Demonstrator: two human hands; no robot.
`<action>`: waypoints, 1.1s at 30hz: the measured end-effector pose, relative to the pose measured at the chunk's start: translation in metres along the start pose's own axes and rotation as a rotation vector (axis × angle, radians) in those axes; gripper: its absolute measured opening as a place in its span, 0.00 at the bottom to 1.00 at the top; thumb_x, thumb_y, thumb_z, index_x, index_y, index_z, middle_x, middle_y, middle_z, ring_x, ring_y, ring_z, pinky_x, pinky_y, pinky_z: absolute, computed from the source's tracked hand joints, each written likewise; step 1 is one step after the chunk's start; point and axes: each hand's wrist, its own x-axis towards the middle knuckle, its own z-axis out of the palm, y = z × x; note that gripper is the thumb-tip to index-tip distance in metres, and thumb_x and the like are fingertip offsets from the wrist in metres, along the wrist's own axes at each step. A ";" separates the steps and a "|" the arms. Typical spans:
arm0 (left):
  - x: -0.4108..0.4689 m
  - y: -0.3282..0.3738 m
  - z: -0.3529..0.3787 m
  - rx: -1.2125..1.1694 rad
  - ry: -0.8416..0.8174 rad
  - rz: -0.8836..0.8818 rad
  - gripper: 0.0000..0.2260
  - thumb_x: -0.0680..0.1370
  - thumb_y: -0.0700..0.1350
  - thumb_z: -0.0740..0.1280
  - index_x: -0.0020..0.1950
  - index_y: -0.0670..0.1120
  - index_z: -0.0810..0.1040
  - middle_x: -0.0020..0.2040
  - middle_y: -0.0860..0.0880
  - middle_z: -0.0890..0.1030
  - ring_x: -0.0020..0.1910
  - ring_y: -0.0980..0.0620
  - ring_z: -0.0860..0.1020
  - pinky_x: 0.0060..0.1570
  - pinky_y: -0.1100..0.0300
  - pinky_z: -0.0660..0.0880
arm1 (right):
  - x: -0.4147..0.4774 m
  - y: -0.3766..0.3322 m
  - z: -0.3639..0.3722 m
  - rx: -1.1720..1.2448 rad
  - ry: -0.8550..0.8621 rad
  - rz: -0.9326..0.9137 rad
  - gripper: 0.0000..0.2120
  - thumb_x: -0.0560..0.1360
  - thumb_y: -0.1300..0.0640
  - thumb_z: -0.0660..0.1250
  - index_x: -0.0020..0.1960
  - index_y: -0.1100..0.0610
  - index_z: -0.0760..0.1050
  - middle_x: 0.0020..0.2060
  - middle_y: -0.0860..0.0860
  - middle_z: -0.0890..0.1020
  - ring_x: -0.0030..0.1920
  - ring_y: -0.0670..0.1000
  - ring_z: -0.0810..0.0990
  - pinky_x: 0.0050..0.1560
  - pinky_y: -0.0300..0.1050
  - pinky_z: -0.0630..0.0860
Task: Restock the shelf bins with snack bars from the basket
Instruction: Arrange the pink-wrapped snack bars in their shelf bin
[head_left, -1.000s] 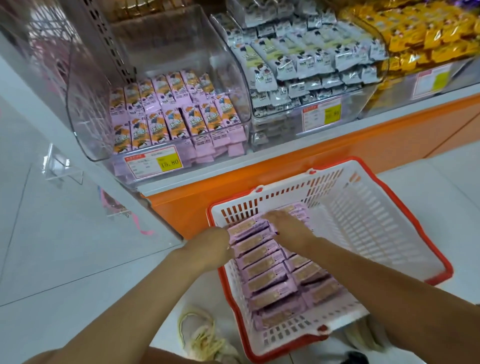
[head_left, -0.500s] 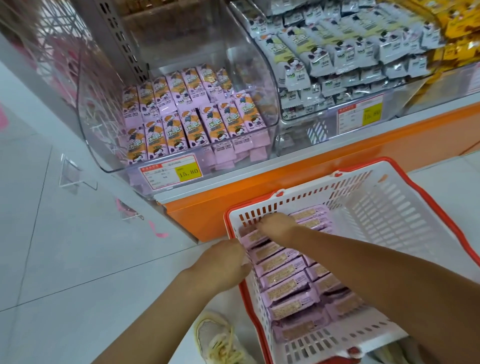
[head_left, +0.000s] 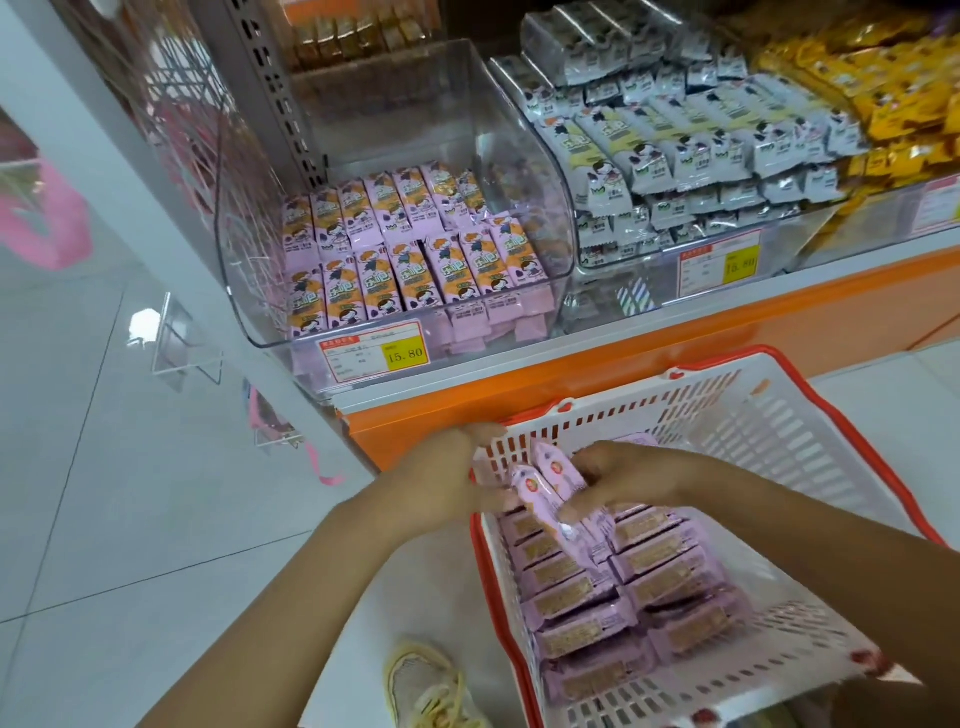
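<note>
Your hands meet at the far-left corner of the basket (head_left: 779, 415): right hand (head_left: 631, 475) pinches a few pink snack bars (head_left: 545, 486) tipped on end; left hand (head_left: 441, 480) touches them, grip unclear. Square the bunch first, then carry it label-up to the half-filled bin (head_left: 519, 171) above.

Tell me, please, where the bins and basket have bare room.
Bare: the rear of the clear bin, behind its pink bars, and the right half of the basket. Crowded: that bin's front and the heaped grey-pack bin.
</note>
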 end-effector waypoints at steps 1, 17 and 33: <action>-0.001 0.006 -0.004 -0.142 -0.034 -0.006 0.30 0.70 0.51 0.75 0.70 0.54 0.69 0.64 0.54 0.74 0.57 0.54 0.77 0.59 0.59 0.74 | -0.011 -0.001 -0.001 0.164 -0.110 -0.015 0.19 0.70 0.53 0.75 0.55 0.64 0.78 0.47 0.52 0.83 0.50 0.52 0.82 0.56 0.48 0.75; -0.025 0.048 -0.033 -0.761 -0.056 0.039 0.09 0.72 0.42 0.71 0.52 0.48 0.82 0.51 0.48 0.84 0.50 0.54 0.82 0.46 0.66 0.78 | -0.072 -0.047 0.017 0.814 -0.367 -0.307 0.18 0.78 0.62 0.56 0.67 0.60 0.69 0.57 0.58 0.81 0.59 0.54 0.79 0.59 0.46 0.74; -0.034 0.057 -0.061 -1.033 0.039 0.079 0.13 0.68 0.50 0.66 0.47 0.43 0.79 0.36 0.49 0.82 0.34 0.56 0.76 0.32 0.68 0.74 | -0.079 -0.111 0.004 0.891 -0.481 -0.327 0.16 0.79 0.56 0.61 0.63 0.62 0.75 0.53 0.65 0.80 0.48 0.58 0.84 0.49 0.48 0.80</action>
